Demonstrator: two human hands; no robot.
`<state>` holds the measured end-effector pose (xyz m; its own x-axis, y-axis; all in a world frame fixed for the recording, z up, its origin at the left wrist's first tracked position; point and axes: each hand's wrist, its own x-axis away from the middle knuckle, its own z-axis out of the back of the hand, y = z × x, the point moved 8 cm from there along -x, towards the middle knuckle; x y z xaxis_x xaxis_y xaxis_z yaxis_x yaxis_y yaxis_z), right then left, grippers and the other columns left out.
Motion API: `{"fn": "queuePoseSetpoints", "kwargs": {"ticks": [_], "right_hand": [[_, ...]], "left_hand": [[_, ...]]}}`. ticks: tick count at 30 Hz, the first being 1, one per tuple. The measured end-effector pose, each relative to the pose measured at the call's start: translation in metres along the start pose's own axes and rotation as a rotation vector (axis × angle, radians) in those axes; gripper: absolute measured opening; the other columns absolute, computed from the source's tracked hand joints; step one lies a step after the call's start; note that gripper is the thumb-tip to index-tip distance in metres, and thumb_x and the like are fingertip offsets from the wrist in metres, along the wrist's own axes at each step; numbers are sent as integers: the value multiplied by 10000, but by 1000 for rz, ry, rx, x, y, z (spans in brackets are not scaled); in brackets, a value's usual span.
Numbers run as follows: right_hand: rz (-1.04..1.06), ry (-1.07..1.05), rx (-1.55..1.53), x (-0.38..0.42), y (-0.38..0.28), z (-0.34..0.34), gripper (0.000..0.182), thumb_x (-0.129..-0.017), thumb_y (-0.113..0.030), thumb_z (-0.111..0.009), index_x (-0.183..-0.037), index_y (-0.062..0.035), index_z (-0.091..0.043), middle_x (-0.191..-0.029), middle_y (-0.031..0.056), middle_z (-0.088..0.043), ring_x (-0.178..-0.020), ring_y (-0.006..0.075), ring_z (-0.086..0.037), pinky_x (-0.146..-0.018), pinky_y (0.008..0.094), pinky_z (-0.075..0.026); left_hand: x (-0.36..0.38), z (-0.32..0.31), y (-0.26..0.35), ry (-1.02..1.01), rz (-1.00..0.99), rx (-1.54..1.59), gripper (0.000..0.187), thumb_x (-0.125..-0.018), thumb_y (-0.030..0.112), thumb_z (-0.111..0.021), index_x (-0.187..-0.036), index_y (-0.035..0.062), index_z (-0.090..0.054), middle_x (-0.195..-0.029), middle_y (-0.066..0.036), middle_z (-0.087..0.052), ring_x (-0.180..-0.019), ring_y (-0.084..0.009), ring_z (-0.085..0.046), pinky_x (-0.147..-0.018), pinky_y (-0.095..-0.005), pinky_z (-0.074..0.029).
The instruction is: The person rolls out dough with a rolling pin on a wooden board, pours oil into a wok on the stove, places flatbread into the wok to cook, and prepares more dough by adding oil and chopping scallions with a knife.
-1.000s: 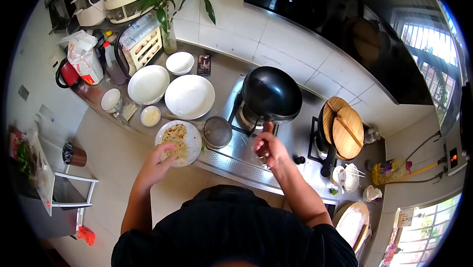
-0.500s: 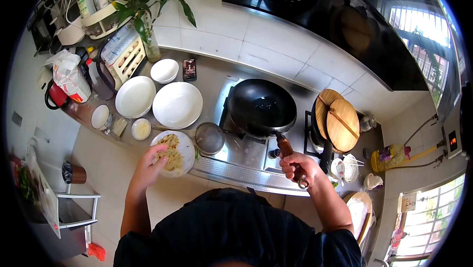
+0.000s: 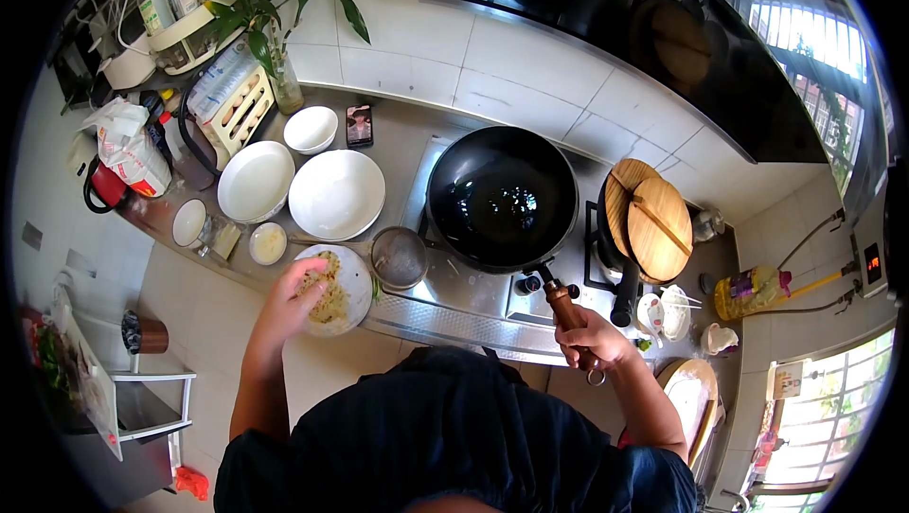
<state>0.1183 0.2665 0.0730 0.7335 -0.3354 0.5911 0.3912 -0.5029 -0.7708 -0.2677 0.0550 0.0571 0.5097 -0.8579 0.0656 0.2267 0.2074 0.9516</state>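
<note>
- Right hand [image 3: 595, 341]: lower right of centre, fingers wrapped around the wooden handle [image 3: 566, 308] of the black wok [image 3: 502, 199]; the wok sits on the stove [image 3: 473, 281] at centre frame.
- Left hand [image 3: 289, 297]: left of centre, fingers curled over the near edge of the plate [image 3: 358, 272] and touching the shredded food [image 3: 329, 288] on it; whether they pinch any food cannot be told.
- Mesh strainer [image 3: 399, 257]: just right of the plate, between it and the wok.
- Two large white dishes [image 3: 336, 194], a small bowl [image 3: 311, 129]: upper left, behind the plate.
- Wooden lid [image 3: 653, 224]: on a pot right of the wok.
</note>
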Motion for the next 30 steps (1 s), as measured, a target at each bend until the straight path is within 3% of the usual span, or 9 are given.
{"fn": "queuePoseSetpoints", "kwargs": {"ticks": [4, 6, 8, 12, 22, 27, 30], "right_hand": [[9, -184, -376, 6, 17, -16, 405, -747, -65, -674, -1061, -32, -421, -688, 56, -481, -461, 123, -463, -426, 247, -402], [-1, -219, -446, 8, 19, -21, 413, -745, -60, -672, -1073, -27, -423, -690, 61, -481, -456, 124, -456, -423, 249, -401], [-17, -243, -542, 5, 20, -27, 425, -741, -53, -663, -1094, -14, -428, -695, 74, -478, -455, 125, -446, -417, 254, -404], [-3, -205, -528, -3, 13, -33, 409, -738, -56, -658, -1076, -11, -432, -693, 72, -477, -470, 125, -454, -423, 261, -423], [73, -51, -344, -56, 9, -5, 343, -749, -58, -612, -1046, -9, -447, -685, 45, -472, -502, 123, -472, -464, 280, -454], [99, -16, -291, -77, 3, 4, 265, -779, -74, -599, -1006, -30, -467, -696, 22, -468, -526, 103, -474, -471, 276, -445], [98, 55, -215, -85, -2, 4, 238, -796, -86, -591, -998, -50, -471, -698, 15, -467, -541, 104, -475, -487, 274, -442]], "left_hand": [[-2, 1, 8, 15, -25, -15, 272, -889, 56, -555, -1161, 55, -570, -1111, -3, -574, -936, -99, -515, -854, -263, -424], [-2, 1, 4, 19, 30, -18, 289, -873, 96, -606, -1155, 38, -586, -1149, -86, -609, -1094, -177, -546, -944, -329, -406], [-2, -3, 11, 22, 12, -28, 292, -873, 104, -610, -1156, 39, -586, -1151, -90, -612, -1091, -179, -552, -925, -325, -421], [-4, -11, 10, -10, -49, -48, 304, -879, 132, -617, -1167, 41, -584, -1154, -93, -612, -1087, -190, -559, -879, -315, -451], [8, -27, 4, -61, 15, -100, 316, -878, 180, -632, -1163, 50, -588, -1147, -85, -604, -1080, -194, -556, -846, -325, -465], [15, -47, -14, -133, -92, -131, 318, -870, 182, -634, -1154, 45, -592, -1140, -94, -609, -1054, -195, -570, -818, -325, -479], [23, -57, -12, -207, 31, -112, 323, -867, 182, -632, -1156, 43, -594, -1135, -100, -613, -1051, -197, -574, -829, -322, -479]]}}
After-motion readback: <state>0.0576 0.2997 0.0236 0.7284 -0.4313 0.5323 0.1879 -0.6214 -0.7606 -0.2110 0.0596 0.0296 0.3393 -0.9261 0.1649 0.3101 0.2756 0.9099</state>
